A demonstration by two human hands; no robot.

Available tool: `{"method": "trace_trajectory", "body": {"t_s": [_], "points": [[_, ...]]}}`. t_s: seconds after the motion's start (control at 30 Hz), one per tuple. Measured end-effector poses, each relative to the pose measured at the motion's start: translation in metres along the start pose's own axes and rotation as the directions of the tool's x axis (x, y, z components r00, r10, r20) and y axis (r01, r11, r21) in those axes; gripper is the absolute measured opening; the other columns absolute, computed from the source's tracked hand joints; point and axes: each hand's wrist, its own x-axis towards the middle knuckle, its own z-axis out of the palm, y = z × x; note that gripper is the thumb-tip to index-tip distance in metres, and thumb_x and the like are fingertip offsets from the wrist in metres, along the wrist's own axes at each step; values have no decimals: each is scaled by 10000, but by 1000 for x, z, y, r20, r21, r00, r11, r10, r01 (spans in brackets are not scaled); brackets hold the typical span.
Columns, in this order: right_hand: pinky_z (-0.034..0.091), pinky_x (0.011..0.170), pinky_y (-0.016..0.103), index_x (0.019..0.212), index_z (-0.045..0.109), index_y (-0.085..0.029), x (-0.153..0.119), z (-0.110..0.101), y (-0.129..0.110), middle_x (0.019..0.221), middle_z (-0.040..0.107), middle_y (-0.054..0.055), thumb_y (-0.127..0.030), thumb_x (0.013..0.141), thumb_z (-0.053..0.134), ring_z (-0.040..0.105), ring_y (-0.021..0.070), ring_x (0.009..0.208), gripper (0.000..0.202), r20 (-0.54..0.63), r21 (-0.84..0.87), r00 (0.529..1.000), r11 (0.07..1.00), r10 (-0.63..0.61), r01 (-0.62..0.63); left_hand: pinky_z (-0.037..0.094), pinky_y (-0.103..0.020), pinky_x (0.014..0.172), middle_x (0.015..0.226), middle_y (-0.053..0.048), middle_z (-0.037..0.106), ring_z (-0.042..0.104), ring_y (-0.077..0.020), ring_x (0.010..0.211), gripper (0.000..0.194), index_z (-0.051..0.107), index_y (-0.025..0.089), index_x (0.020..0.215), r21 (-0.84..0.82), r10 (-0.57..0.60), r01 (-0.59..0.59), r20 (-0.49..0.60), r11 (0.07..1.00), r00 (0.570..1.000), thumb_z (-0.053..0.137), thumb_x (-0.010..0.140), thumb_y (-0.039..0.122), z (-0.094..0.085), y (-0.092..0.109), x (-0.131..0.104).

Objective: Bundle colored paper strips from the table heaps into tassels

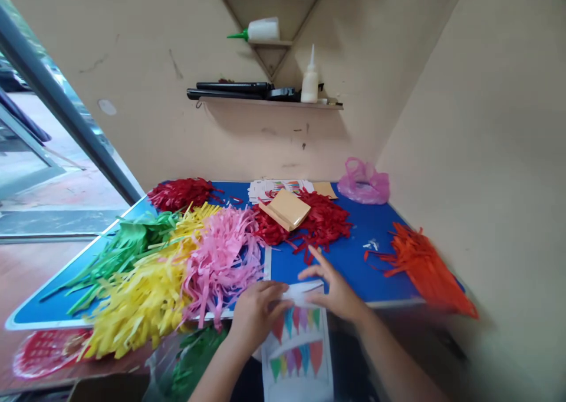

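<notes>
A white printed sheet point(300, 346) with rows of colourful pennants hangs upright just in front of the table edge. Its top end is bent over into a pale flap. My left hand point(260, 310) pinches this top end at its left side. At the right of the flap is my right hand point(331, 287), fingers spread and index finger stretched upward, with the thumb at the flap. Beyond the hands, a brown paper packet point(287, 209) lies on dark red paper fringe point(325, 216).
The blue table point(354, 275) carries pink point(225, 254), yellow point(145, 290), green point(132, 243) and orange fringe point(427, 263). Printed cards point(265, 188) and a pink plastic bag point(365, 184) lie at the back. A wall shelf point(274, 102) holds a glue bottle point(310, 83). A red basket point(48, 352) is lower left.
</notes>
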Motion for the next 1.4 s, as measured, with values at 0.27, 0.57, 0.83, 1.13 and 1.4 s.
{"method": "trace_trajectory", "body": {"t_s": [0.27,0.57,0.83,1.13,1.4], "points": [[508,890,418,1510,267,-332,-74,23,-27,888,740,28,-291,845,737,674,221,899,815,-137,38,959,966,-250,257,582,-205,798,1097,-65,740,717,-155,963,180,652,229,1079,63,271,-294,244,954,931,556,927,246,-37,61,-30],[367,1040,381,1073,724,-305,-108,-25,-66,1222,594,64,-399,728,829,510,264,1171,373,-568,40,765,918,-303,394,559,-153,829,1104,-65,751,728,-126,949,341,573,191,1288,356,567,-557,86,751,819,521,956,249,-29,89,-29],[391,622,226,642,701,-173,-106,59,-47,584,607,-9,-333,573,895,499,114,585,260,-381,822,833,559,402,107,610,-282,733,1095,-94,751,738,-199,936,515,394,189,1459,536,549,-444,-43,718,835,502,955,184,39,67,-50],[370,579,221,654,635,-158,-100,71,-44,569,579,-24,-388,617,869,468,101,558,330,-469,824,718,547,514,147,604,-285,730,1097,-112,744,733,-198,951,524,348,196,1484,543,560,-451,-44,709,827,475,975,196,42,75,-50],[386,558,228,633,600,-153,-95,71,-53,562,566,-22,-432,597,864,486,110,554,386,-502,789,682,604,532,109,587,-270,753,1071,-133,745,727,-193,949,285,603,126,1219,546,582,-472,-35,693,813,501,959,184,43,79,-51]]}}
